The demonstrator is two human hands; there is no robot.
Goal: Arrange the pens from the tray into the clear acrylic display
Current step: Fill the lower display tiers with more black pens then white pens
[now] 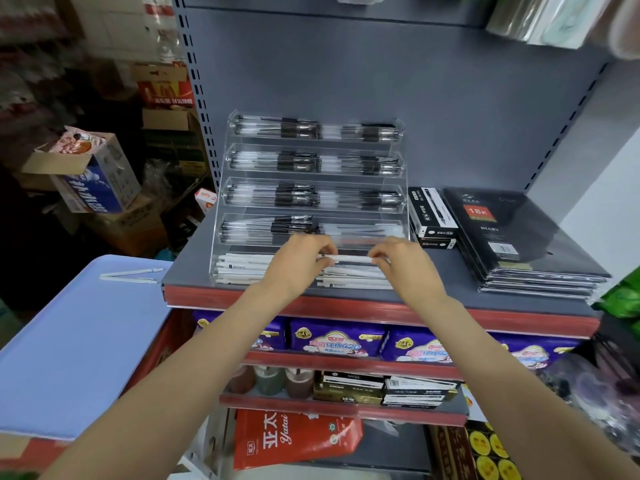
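Note:
A clear acrylic display with several stepped tiers stands on the grey shelf. Its upper tiers hold black-gripped clear pens; the bottom tier holds white pens. My left hand and my right hand each pinch one end of a white pen, held level just above the bottom tier's right half. Two more white pens lie on the light blue tray at the left.
Black pen boxes and a stack of black diaries sit right of the display. The shelf's red front edge runs below my wrists. Cardboard boxes crowd the far left; stocked lower shelves lie underneath.

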